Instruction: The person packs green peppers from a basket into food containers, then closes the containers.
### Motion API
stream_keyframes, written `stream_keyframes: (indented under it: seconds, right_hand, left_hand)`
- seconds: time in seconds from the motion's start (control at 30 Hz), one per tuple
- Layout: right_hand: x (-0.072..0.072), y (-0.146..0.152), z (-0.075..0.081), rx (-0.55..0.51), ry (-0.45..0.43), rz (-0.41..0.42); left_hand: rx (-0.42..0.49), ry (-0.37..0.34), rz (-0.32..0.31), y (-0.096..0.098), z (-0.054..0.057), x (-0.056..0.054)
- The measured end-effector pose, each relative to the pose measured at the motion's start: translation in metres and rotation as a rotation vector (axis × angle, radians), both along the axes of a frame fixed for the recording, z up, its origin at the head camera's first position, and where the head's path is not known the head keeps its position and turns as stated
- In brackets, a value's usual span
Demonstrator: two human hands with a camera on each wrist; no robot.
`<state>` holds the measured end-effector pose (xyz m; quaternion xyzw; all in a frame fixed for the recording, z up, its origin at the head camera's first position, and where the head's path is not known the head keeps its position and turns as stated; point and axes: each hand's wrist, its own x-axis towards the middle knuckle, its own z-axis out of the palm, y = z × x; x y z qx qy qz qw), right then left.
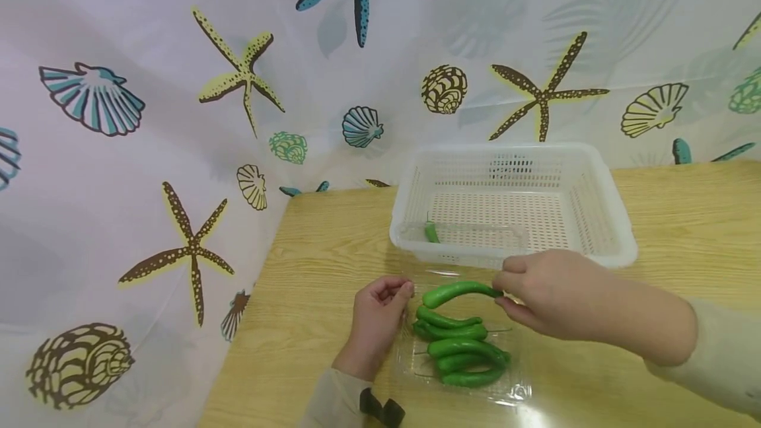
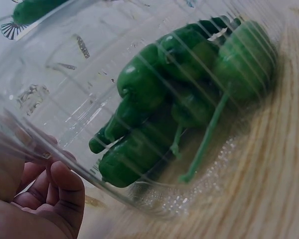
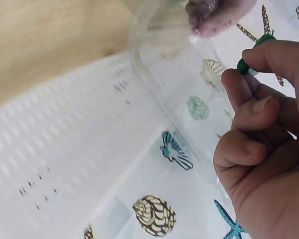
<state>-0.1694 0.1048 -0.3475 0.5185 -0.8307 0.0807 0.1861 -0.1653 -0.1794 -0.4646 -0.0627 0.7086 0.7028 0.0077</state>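
Observation:
A clear plastic clamshell box (image 1: 523,368) lies with its lid raised toward the basket, several green chili peppers (image 1: 466,349) in its tray. At the box's left edge my left hand (image 1: 380,309) pinches the plastic rim; the left wrist view shows the thumb and curled fingers there, beside the peppers (image 2: 144,79). My right hand (image 1: 553,292) pinches one curved green chili pepper (image 1: 454,291) by its narrow end, over the far part of the tray. In the right wrist view only a bit of that pepper (image 3: 243,66) shows between thumb and forefinger.
Behind the box stands a white perforated plastic basket (image 1: 615,230), with one green pepper (image 1: 431,232) in it, seen through the clear lid. Both rest on a wood-grain table (image 1: 321,243). A white cloth (image 1: 178,150) printed with shells and starfish hangs behind and at the left.

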Motion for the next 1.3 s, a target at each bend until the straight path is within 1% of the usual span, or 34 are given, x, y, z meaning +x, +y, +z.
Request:
stream_keyframes:
  seconds: [0.1, 0.2, 0.27, 0.43, 0.63, 0.87, 1.07, 1.3]
  right_hand:
    - [0.009, -0.005, -0.021, 0.000, -0.062, -0.027]
    - [0.014, -0.008, -0.037, 0.016, -0.125, -0.084]
    - [0.017, -0.010, -0.043, 0.039, -0.166, -0.124]
    - [0.021, -0.011, -0.054, 0.080, -0.224, -0.187]
    - [0.024, -0.011, -0.061, 0.103, -0.258, -0.212]
    - [0.023, -0.012, -0.063, 0.112, -0.284, -0.230]
    - [0.022, -0.011, -0.065, 0.102, -0.263, -0.217]
    - [0.022, -0.008, -0.064, 0.073, -0.214, -0.178]
  left_hand:
    - [0.001, 0.010, 0.001, 0.000, 0.000, -0.001]
    - [0.006, 0.004, -0.001, -0.001, -0.001, -0.001]
    - [0.006, -0.004, -0.001, -0.001, -0.001, -0.001]
    - [0.014, -0.023, 0.002, 0.001, 0.000, 0.000]
    - [0.009, -0.021, 0.006, 0.002, 0.001, -0.001]
    - [0.013, -0.014, 0.011, 0.001, 0.000, 0.000]
    - [0.008, -0.007, 0.014, 0.000, -0.001, -0.001]
    - [0.015, -0.002, 0.010, 0.000, -0.001, -0.001]
